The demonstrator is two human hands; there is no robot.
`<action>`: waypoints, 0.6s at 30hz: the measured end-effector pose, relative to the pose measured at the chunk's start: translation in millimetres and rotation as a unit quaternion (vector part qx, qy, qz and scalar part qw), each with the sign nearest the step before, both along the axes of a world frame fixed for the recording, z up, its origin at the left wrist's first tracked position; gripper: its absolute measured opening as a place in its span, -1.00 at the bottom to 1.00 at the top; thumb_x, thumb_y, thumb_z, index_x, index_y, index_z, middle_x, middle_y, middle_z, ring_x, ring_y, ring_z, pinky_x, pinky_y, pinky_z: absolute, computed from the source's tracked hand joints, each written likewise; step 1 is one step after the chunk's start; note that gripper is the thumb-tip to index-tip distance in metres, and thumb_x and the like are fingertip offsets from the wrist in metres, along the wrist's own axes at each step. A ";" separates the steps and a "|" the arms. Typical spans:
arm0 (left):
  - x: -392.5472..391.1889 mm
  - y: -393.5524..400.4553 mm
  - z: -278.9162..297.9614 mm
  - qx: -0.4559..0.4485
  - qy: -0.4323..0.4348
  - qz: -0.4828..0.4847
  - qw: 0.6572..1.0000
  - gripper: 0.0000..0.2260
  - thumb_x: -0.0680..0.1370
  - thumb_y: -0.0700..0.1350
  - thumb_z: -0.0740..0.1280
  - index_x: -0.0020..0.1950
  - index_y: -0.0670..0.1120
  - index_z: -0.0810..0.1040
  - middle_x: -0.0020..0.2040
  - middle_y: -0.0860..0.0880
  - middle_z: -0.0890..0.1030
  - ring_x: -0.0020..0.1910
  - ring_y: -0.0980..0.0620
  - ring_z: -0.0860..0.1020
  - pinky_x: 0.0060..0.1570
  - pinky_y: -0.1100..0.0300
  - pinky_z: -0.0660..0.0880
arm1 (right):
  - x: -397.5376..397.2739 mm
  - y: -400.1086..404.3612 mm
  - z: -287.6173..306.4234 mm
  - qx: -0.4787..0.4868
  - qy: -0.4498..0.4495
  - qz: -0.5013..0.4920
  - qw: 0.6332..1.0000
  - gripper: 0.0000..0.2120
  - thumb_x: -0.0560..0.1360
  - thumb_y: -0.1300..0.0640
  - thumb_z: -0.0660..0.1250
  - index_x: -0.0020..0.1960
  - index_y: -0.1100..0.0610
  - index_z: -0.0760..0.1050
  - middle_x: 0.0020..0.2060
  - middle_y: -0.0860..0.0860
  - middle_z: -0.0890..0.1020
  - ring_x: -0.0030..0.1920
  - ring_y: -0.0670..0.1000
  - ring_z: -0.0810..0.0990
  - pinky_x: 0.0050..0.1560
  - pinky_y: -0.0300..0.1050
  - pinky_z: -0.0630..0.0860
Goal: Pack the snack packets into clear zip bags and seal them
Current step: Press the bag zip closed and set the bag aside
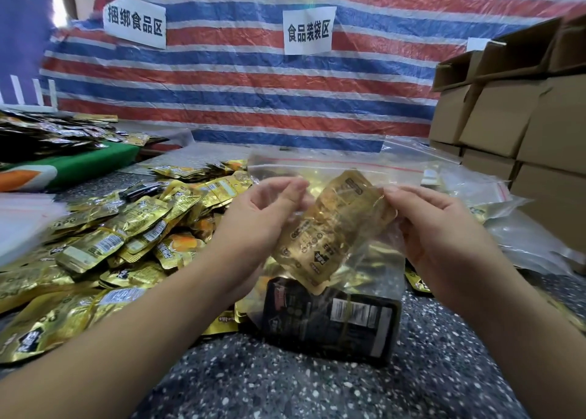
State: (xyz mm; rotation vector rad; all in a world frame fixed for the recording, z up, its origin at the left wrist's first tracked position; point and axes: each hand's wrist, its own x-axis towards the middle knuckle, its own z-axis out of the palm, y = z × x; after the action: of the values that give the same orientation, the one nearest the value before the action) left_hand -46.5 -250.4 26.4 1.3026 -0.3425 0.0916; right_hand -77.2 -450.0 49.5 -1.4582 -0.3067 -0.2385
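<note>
While both hands hold it up above the speckled floor [285, 383], a clear zip bag [364, 260] with a red strip along its mouth hangs between them, its lower end resting on the floor. The left hand [263, 216] has its fingers curled, thumb and fingertips pinching the bag's left side near the top. The right hand [434, 225] grips the bag's right edge, its fingers curled round the plastic. Inside the bag, a gold snack packet [329, 228] lies tilted, its upper end toward the bag's mouth and its lower end pointing down and left. Below it, at the bottom of the same bag, a black snack packet [333, 317] lies roughly flat, its white barcode label facing up. To the left of the hands a loose heap of gold packets [120, 238] spreads across the floor, with a few dark ones mixed in. Farther left, another heap of packets [54, 133] sits on a green surface [95, 162]. To the right lie more clear zip bags [469, 184], just beside stacked cardboard boxes [523, 127], some with their flaps open. Behind everything hangs a red, white and blue striped tarp [253, 79] with white paper signs [309, 32] taped to it.
</note>
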 end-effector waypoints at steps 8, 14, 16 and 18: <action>-9.0 -3.7 -2.3 0.154 0.001 -0.030 0.988 -0.51 0.20 0.09 0.53 0.07 -0.05 0.62 -0.01 -0.08 0.71 0.03 -0.10 0.68 0.20 -0.21 0.52 | 2.5 -5.6 2.5 0.045 0.011 0.000 0.999 -0.75 0.38 0.05 0.33 -0.18 0.18 0.71 -0.18 0.13 0.70 -0.23 0.01 0.67 -0.26 -0.16 0.61; -3.9 0.4 -5.8 0.157 0.008 -0.109 0.981 -0.56 0.23 0.03 0.60 0.07 0.07 0.62 0.02 -0.03 0.72 0.06 0.00 0.68 0.17 0.03 0.52 | 5.1 -8.2 2.0 0.074 -0.010 0.020 0.997 -0.79 0.42 0.05 0.33 -0.15 0.08 0.73 -0.16 0.07 0.72 -0.17 -0.02 0.69 -0.21 -0.14 0.63; -2.9 0.5 -8.9 0.206 0.023 -0.150 0.967 -0.55 0.32 -0.09 0.58 0.17 0.05 0.56 0.04 -0.02 0.71 0.07 -0.01 0.67 0.07 0.17 0.57 | 5.9 -8.7 1.7 0.085 -0.004 0.023 0.996 -0.80 0.42 0.06 0.33 -0.17 0.06 0.73 -0.14 0.06 0.72 -0.15 -0.02 0.70 -0.17 -0.08 0.65; -2.8 -0.6 -10.4 0.238 0.016 -0.165 0.957 -0.61 0.42 -0.22 0.51 0.22 -0.06 0.55 0.06 -0.06 0.71 0.08 -0.04 0.66 0.10 0.18 0.56 | 7.4 -9.9 1.6 0.098 0.005 0.027 0.995 -0.79 0.42 0.07 0.32 -0.15 0.10 0.72 -0.11 0.08 0.73 -0.12 0.00 0.71 -0.16 -0.07 0.65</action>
State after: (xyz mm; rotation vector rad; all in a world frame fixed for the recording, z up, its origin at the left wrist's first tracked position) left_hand -49.3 -250.9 15.9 1.7007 -0.5733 -0.3134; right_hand -69.8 -459.9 51.1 -1.2548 -0.3059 -0.2107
